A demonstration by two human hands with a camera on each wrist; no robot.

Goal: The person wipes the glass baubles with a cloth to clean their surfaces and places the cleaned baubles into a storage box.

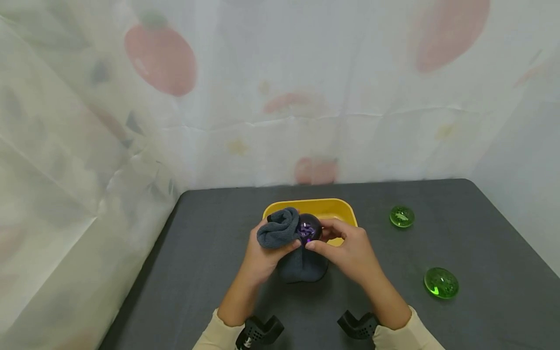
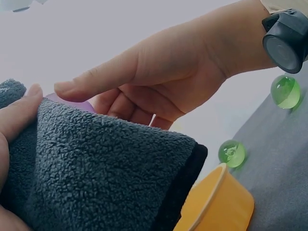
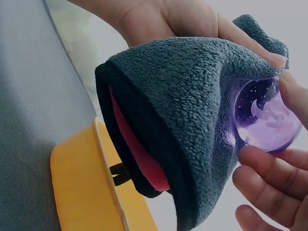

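From the head view, both hands meet over the near middle of the desk [image 1: 481, 253], just in front of a yellow tray [image 1: 325, 206]. The left hand [image 1: 262, 255] is closed around a bunched grey cloth [image 1: 280, 228], and the right hand [image 1: 350, 250] pinches a purple ball [image 1: 308, 228] against it. Two green balls [image 1: 401, 216] lie apart toward the desk's right edge, the nearer one [image 1: 441, 282] closer to the front.

The left wrist view shows the fleece folded thick under the left thumb [image 2: 19, 113], with the right hand's fingers [image 2: 91, 82] curled over a sliver of purple.

The right wrist view is clearest: the ball is clear, glossy and hard, half sunk into the soft cloth, which has a red lining [image 3: 137, 154]. It looks slippery and probably heavy for its size, so I'd judge a fingertip grip across its widest part safest, with the cloth cupping it underneath.
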